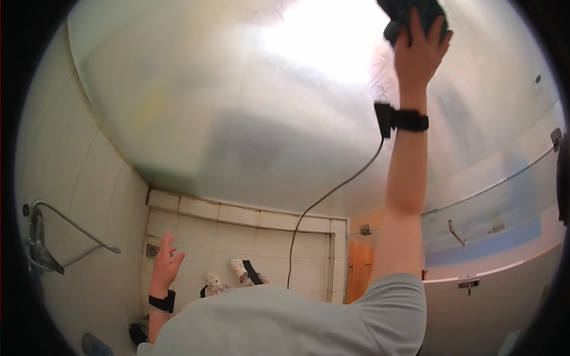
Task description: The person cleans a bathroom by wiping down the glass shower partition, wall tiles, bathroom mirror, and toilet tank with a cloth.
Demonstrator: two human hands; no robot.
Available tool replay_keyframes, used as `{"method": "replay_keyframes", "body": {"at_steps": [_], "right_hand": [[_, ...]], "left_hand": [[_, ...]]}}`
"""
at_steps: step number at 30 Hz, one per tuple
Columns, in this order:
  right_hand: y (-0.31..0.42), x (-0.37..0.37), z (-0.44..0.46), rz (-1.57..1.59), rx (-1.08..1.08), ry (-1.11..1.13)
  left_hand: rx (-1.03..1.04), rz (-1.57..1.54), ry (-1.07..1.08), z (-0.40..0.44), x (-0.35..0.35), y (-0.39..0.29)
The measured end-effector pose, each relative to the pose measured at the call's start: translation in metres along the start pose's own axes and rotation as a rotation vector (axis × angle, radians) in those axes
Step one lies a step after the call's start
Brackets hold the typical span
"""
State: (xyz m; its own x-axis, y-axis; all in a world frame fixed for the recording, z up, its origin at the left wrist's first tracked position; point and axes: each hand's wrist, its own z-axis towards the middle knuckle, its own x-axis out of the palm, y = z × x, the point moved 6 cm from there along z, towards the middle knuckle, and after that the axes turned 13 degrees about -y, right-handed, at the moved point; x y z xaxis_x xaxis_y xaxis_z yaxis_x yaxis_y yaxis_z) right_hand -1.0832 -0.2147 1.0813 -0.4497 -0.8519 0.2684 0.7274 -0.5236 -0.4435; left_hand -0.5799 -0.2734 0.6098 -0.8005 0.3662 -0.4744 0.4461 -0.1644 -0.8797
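At the top of the view, my right hand (419, 50) is raised with its fingers spread over a dark cloth (409, 13). It holds the cloth against a large frosted glass panel (285, 148). Part of the cloth runs out of the frame. My left hand (165, 267) hangs low on the left, above the tiled floor, its fingers apart and nothing in them. Each wrist wears a black band, and a cable (323, 196) trails from the right one down toward my body.
A shower mixer with a metal hose (77, 225) is on the left tiled wall. A floor drain (152, 251) lies near the left hand. A low tiled curb (237, 213) runs below the glass. On the right is a door with a handle (468, 283).
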Motion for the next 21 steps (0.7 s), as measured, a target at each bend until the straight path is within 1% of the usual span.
{"method": "replay_keyframes", "body": {"at_steps": [1, 3, 4, 7, 9, 10, 11, 12, 13, 14, 15, 16, 17, 18, 19, 21], "right_hand": [[-0.008, 0.001, 0.000, -0.039, 0.081, -0.036], [0.006, 0.000, -0.018, 0.066, 0.087, -0.118], [0.016, 0.001, -0.045, -0.003, 0.185, -0.120], [0.096, -0.025, -0.144, -0.108, 0.373, 0.048], [0.159, -0.053, -0.230, -0.075, 0.508, 0.153], [0.190, -0.070, -0.262, -0.051, 0.616, 0.225], [0.217, -0.087, -0.297, -0.019, 0.716, 0.359], [0.243, -0.102, -0.337, -0.066, 0.851, 0.498], [0.268, -0.114, -0.403, -0.045, 1.048, 0.608], [0.287, -0.123, -0.456, 0.020, 1.440, 0.533], [0.300, -0.126, -0.497, 0.097, 1.829, 0.432], [0.303, -0.127, -0.529, 0.150, 2.301, 0.091], [0.312, -0.126, -0.550, 0.211, 2.729, -0.325], [0.308, -0.128, -0.544, 0.236, 3.033, -0.232], [0.300, -0.126, -0.554, 0.231, 3.032, -0.267], [0.271, -0.124, -0.570, 0.201, 2.808, -0.102]], "left_hand": [[0.025, 0.009, 0.025, 0.005, 0.005, -0.002], [0.035, 0.002, 0.054, 0.009, 0.014, 0.004], [0.022, -0.020, 0.088, 0.007, 0.018, 0.008], [-0.007, -0.002, 0.163, 0.004, 0.022, 0.017], [-0.028, 0.035, 0.198, 0.000, 0.022, 0.020], [-0.045, 0.063, 0.221, -0.001, 0.020, 0.020], [-0.055, 0.087, 0.236, 0.001, 0.022, 0.018], [-0.045, 0.095, 0.238, 0.002, 0.022, 0.016], [-0.030, 0.118, 0.240, 0.003, 0.020, 0.015], [-0.008, 0.139, 0.237, 0.009, 0.020, 0.012], [0.010, 0.152, 0.239, 0.013, 0.021, 0.007], [-0.014, 0.170, 0.248, 0.017, 0.022, 0.004], [-0.041, 0.188, 0.259, 0.019, 0.022, 0.001], [-0.025, 0.204, 0.268, 0.023, 0.023, -0.001], [0.002, 0.186, 0.281, 0.028, 0.029, -0.003], [0.047, 0.177, 0.309, 0.035, 0.038, -0.019]]}}
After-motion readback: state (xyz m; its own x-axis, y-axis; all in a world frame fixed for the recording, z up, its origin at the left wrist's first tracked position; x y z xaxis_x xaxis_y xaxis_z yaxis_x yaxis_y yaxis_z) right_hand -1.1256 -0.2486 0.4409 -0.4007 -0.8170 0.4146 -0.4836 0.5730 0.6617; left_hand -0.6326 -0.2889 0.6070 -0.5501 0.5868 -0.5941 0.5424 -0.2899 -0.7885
